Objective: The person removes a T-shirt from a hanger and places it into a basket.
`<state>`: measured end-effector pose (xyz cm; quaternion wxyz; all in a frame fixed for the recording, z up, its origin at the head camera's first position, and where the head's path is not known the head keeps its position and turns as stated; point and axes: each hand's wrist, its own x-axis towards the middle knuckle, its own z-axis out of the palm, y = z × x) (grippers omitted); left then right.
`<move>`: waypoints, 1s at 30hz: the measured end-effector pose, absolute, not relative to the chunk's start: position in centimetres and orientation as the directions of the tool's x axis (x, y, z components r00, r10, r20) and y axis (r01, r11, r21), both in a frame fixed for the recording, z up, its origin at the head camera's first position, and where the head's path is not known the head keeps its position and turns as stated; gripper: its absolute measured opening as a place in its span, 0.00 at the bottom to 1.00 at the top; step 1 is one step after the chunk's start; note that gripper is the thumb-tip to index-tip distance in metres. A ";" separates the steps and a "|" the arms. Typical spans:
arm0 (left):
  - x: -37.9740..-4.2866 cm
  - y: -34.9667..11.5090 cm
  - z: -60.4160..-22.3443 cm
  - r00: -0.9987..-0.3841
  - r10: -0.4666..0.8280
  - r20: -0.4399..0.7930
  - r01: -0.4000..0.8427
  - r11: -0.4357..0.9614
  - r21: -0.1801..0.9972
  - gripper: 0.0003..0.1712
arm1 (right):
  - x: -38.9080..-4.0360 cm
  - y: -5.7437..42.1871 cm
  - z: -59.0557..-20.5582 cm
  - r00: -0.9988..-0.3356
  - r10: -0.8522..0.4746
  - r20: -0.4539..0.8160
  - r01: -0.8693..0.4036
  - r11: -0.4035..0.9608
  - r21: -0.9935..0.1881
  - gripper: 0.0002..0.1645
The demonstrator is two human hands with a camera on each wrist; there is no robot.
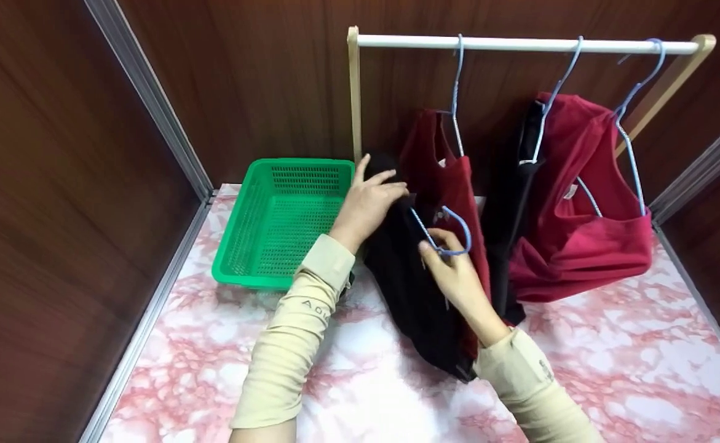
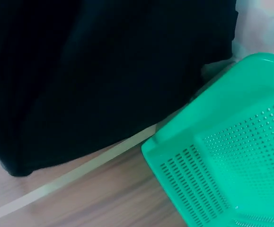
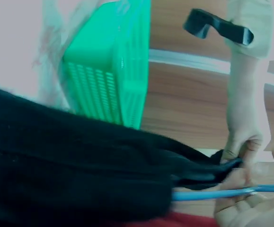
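Observation:
A black garment (image 1: 403, 283) hangs between my two hands, in front of a dark red sleeveless top (image 1: 424, 144) on the rack. My left hand (image 1: 364, 206) pinches the upper edge of the black cloth; the right wrist view shows this left hand (image 3: 244, 137) with thumb and finger on the fabric. In my right hand (image 1: 458, 280) I grip a blue wire hanger (image 1: 467, 231) just below its hook. One arm of the hanger runs into the black garment. The left wrist view is mostly filled by the black garment (image 2: 108, 80), and the left fingers are largely hidden there.
A green perforated basket (image 1: 221, 258) stands left of the garment on the pink marbled surface (image 1: 181, 369). Behind is a rack with a white rail (image 1: 519, 43). Another black garment (image 1: 507, 215) and a crimson top (image 1: 587, 246) hang at its right. Wood-grain walls (image 1: 243, 74) enclose the area.

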<state>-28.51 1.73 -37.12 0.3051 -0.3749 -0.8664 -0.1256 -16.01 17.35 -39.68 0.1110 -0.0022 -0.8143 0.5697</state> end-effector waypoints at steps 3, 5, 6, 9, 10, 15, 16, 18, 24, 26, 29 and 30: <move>-28.7 1.5 -37.1 -0.546 0.552 0.630 0.725 0.688 0.026 0.15 | -16.1 17.3 -40.0 -0.970 0.154 0.188 -0.126 0.345 -0.930 0.17; -28.8 1.3 -37.1 -0.605 0.499 0.621 0.695 0.711 0.106 0.14 | -16.1 17.4 -40.5 -0.969 0.182 0.169 -0.093 0.367 -0.926 0.18; -28.9 1.1 -37.1 -0.647 0.460 0.607 0.669 0.725 0.164 0.14 | -16.0 17.4 -40.8 -0.969 0.190 0.161 -0.078 0.383 -0.921 0.17; -29.2 0.8 -37.2 -0.770 0.329 0.546 0.567 0.745 0.350 0.14 | -15.6 17.6 -41.5 -0.968 0.183 0.169 -0.081 0.411 -0.908 0.16; -29.3 0.6 -37.2 -0.803 0.288 0.521 0.531 0.743 0.407 0.14 | -15.4 17.7 -41.8 -0.967 0.176 0.182 -0.094 0.420 -0.903 0.15; -29.7 0.0 -37.6 -0.908 0.116 0.404 0.364 0.697 0.618 0.14 | -14.8 18.5 -43.0 -0.951 0.162 0.263 -0.164 0.457 -0.874 0.14; -29.8 -0.2 -37.6 -0.921 0.088 0.380 0.333 0.687 0.646 0.14 | -14.8 18.7 -43.2 -0.947 0.163 0.276 -0.174 0.462 -0.870 0.14; -29.9 -0.5 -37.8 -0.940 0.043 0.339 0.278 0.674 0.685 0.14 | -14.6 19.1 -43.5 -0.945 0.155 0.289 -0.189 0.464 -0.866 0.15; -29.9 -1.7 -38.1 -0.956 -0.022 0.291 0.179 0.744 0.643 0.14 | -14.0 20.5 -43.4 -0.965 0.133 0.224 -0.144 0.445 -0.884 0.16; -29.8 -2.2 -38.3 -0.956 -0.029 0.292 0.162 0.778 0.607 0.14 | -13.8 21.0 -43.2 -0.967 0.132 0.219 -0.143 0.431 -0.891 0.16; -29.7 -2.8 -38.7 -0.961 -0.019 0.274 0.143 0.818 0.557 0.14 | -13.6 21.4 -42.8 -0.962 0.140 0.234 -0.159 0.410 -0.898 0.16; -29.6 -3.0 -38.8 -0.964 -0.013 0.266 0.139 0.828 0.543 0.14 | -13.6 21.5 -42.7 -0.960 0.143 0.243 -0.167 0.405 -0.899 0.16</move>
